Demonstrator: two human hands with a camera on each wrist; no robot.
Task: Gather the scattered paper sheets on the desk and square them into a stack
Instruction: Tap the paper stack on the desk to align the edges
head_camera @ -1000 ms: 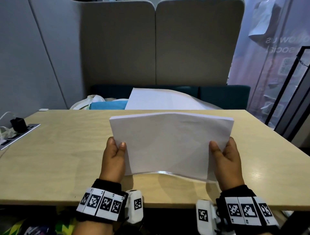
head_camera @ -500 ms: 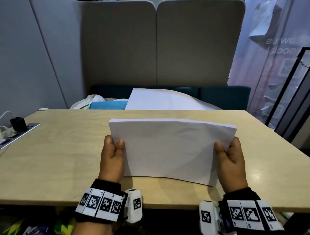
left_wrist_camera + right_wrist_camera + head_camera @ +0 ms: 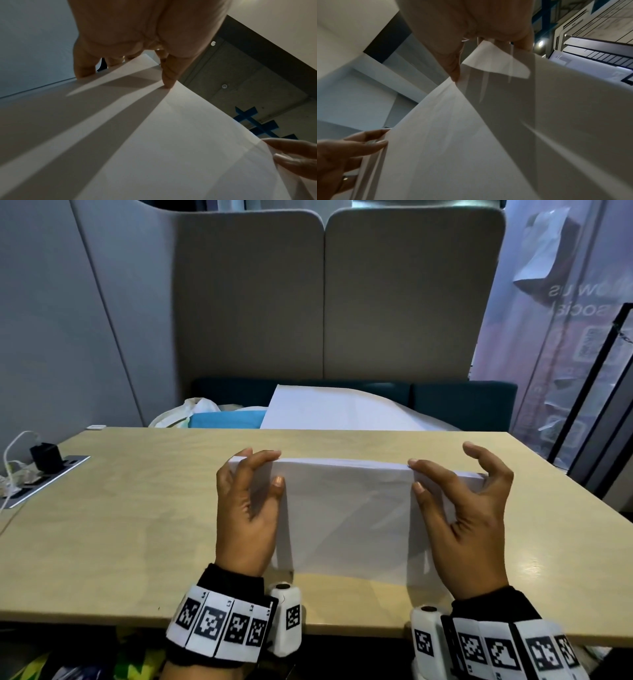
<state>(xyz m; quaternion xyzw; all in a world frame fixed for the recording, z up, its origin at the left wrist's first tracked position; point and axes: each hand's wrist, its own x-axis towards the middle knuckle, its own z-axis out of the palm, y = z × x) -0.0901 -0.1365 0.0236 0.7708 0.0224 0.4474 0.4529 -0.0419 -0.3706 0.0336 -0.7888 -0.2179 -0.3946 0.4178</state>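
A stack of white paper sheets (image 3: 346,518) stands on its long edge on the light wooden desk (image 3: 120,525), leaning a little toward me. My left hand (image 3: 270,470) grips its top left corner, fingers curled over the top edge and thumb on the near face. My right hand (image 3: 416,474) pinches the top edge toward the right corner with thumb and forefinger, the other fingers spread. In the left wrist view the paper (image 3: 154,135) runs under the left hand (image 3: 125,79). In the right wrist view the sheets (image 3: 471,135) fan slightly under the right hand (image 3: 488,62).
A power strip with a black charger (image 3: 44,470) lies at the desk's left edge. Beyond the far edge, a large white sheet (image 3: 335,412), a blue item (image 3: 226,419) and a white bag (image 3: 191,412) lie on a dark bench. A black frame (image 3: 599,392) stands at the right.
Both hands have slid from the stack's side edges up to its top edge. The stack has come down onto the desk and its sheets look more even.
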